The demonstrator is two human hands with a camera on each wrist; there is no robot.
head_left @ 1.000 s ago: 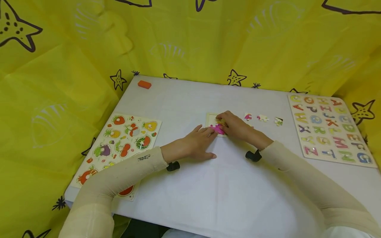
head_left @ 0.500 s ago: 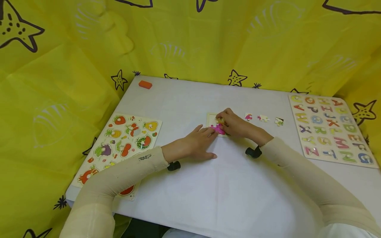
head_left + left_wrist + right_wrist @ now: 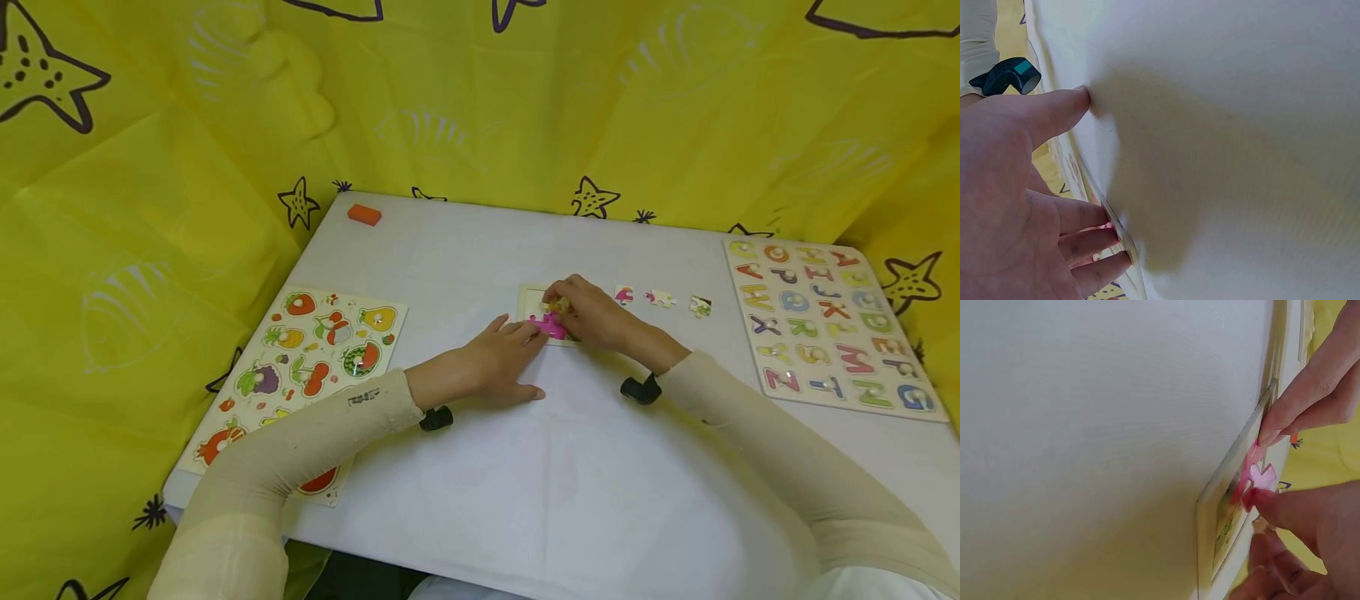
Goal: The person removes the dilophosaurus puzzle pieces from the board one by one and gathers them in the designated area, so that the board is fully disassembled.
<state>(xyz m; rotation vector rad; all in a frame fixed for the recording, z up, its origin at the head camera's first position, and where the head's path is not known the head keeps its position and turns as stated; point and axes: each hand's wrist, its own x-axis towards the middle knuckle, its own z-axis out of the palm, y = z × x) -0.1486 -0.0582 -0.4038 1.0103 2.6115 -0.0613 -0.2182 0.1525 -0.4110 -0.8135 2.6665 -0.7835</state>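
In the head view a small jigsaw tray with a pale rim lies mid-table, with bright pink puzzle pieces at its near side. My left hand lies flat with fingers extended; its fingertips touch the tray's near left edge and the pink part. At the tray's right, my right hand pinches a puzzle piece between thumb and fingers. The right wrist view shows that pink puzzle piece tilted up over the tray, partly covered by the thumb. The left wrist view shows the left fingers at the tray's edge.
Three loose puzzle pieces lie in a row right of the tray. A fruit peg board is at the left, partly under the left sleeve. An alphabet board sits at the right. An orange block lies at the back left corner.
Slight shifts of the right hand's fingers over the tray are visible. The left hand keeps its place, and the loose pieces lie as before.
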